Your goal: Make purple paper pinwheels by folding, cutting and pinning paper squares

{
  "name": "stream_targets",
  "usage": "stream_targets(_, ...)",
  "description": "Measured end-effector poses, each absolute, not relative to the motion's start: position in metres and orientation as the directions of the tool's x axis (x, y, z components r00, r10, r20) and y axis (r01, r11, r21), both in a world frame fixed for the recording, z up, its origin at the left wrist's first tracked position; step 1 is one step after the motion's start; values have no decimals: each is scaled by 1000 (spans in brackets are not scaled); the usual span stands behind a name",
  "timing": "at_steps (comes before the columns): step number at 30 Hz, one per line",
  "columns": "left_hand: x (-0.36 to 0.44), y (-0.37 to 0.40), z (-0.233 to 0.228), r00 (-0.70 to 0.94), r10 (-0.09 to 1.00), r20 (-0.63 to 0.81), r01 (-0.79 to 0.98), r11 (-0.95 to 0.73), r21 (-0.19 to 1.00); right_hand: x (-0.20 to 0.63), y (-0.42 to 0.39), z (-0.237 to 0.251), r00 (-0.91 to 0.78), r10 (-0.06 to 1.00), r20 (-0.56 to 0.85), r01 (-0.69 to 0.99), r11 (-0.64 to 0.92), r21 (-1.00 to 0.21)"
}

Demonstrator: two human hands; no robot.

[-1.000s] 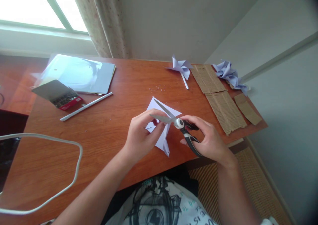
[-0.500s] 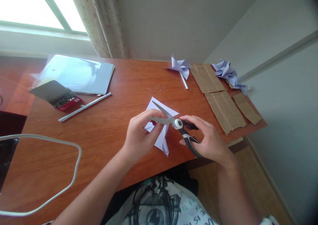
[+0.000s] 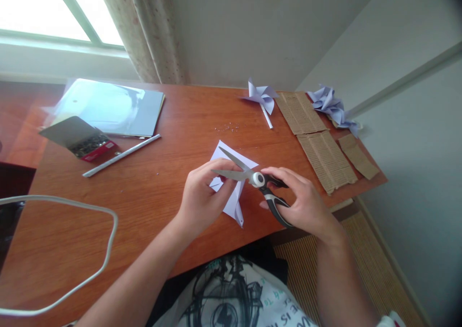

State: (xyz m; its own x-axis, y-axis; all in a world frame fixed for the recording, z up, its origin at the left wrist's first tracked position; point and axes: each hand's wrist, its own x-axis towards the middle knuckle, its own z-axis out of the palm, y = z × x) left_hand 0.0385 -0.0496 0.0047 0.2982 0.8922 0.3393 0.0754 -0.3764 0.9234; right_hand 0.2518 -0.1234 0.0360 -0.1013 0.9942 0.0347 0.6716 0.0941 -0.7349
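White paper (image 3: 234,204) with cut slits and a curled flap is under and around my left hand (image 3: 207,192). That hand's thumb and fingers close on the paper; the fingertips are partly hidden behind a blade. My right hand (image 3: 303,202) grips the black-and-white handles of a pair of scissors (image 3: 258,179). Their blades are spread and point left, crossing in front of the paper and close to my left fingertips. A tiny dark reddish spot shows between those fingers, too small to name.
A paper pinwheel on a stick (image 3: 262,97), corrugated cardboard pieces (image 3: 315,141) and folded paper shapes (image 3: 330,103) lie at the back right. On the left are an opened box of small metal pieces (image 3: 96,146), a white paper stick (image 3: 121,156), a plastic-covered pad (image 3: 147,110) and a white cable (image 3: 113,240).
The view has shifted very slightly. Both hands, the scissors and the paper keep nearly the same positions.
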Motion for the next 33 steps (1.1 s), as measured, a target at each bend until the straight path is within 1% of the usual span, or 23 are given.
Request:
stream_targets(5,38,-49,4,300,886,354,69,-390,918,252,-123,36,-99,994,34,684,93,-724)
stream_targets(16,39,-49,6,316,897,308,69,-346,936,252,-124,35,-113,992,58,704,121,-700)
stream_targets(21,38,-48,5,326,893,311,74,-352,933,252,-124,35,-114,992,62,708,125,-695)
stream_targets(26,37,-49,4,338,888,311,69,-352,933,252,-124,37,-127,991,44,708,121,-696)
stream_targets(33,37,-47,1,313,875,368,92,-414,906,253,-123,35,-116,993,21,656,92,-749)
